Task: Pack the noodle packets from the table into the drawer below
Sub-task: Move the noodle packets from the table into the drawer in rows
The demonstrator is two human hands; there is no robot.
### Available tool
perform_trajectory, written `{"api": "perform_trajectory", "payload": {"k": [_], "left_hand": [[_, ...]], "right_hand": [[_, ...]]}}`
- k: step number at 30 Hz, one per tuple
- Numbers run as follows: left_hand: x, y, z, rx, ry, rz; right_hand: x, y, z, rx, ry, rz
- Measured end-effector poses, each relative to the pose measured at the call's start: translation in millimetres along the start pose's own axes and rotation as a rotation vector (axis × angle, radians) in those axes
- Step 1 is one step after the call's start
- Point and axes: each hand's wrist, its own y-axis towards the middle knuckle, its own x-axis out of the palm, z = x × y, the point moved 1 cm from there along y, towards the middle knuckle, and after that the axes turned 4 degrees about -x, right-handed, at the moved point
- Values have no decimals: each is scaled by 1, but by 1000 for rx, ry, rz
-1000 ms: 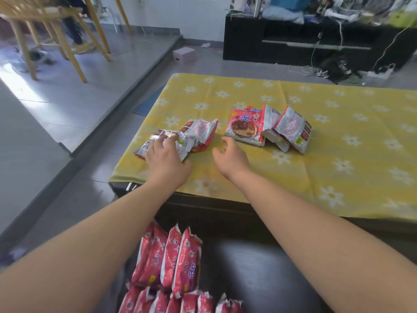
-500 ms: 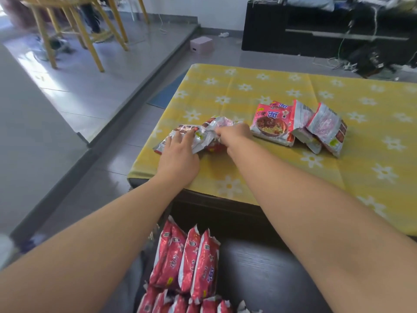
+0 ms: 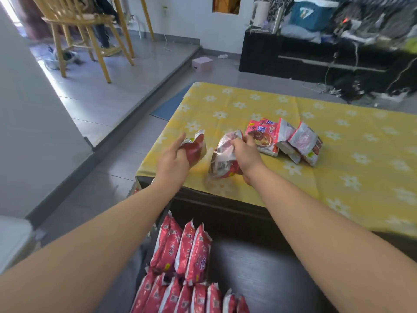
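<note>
My left hand (image 3: 172,159) grips a red noodle packet (image 3: 196,148) lifted above the table's left front corner. My right hand (image 3: 244,155) grips a second red and silver packet (image 3: 222,163) by its top edge, blurred, just over the yellow flowered tablecloth (image 3: 338,177). Three more packets (image 3: 284,140) lie in a cluster on the cloth behind my right hand. Below the table's front edge, the open dark drawer (image 3: 259,274) holds several red packets (image 3: 187,256) standing on edge along its left side.
A wooden chair (image 3: 90,30) stands on the raised floor at the far left. A black cabinet (image 3: 316,57) with clutter and cables runs along the back right. A small pink box (image 3: 202,64) sits on the floor beyond the table.
Both hands closed on the two near-left packets and lifted them off the cloth; the packets are now apart, one in each hand. The camera tilted up.
</note>
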Motion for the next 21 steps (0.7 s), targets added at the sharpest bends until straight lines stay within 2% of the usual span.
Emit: {"api": "perform_trajectory", "payload": {"k": [8,11,14,17,21], "left_hand": [[25,-72,22,-304,-353,-324],[23,-81,23,-401,-490,-299],[22,-97,30,-466,-498,-268],[27,-110,34,-503,-453,-332],[36,-129,42,-510,-623,-419]], "right_hand": [[-10,-67,-10,194,184,-159],[-20,-85,-8,162,280,-161],[-32,-107,-8,124,374,-195],[-35,-123,-7,7,304,-262],[-30,-141,-4,-83,182,-268]]}}
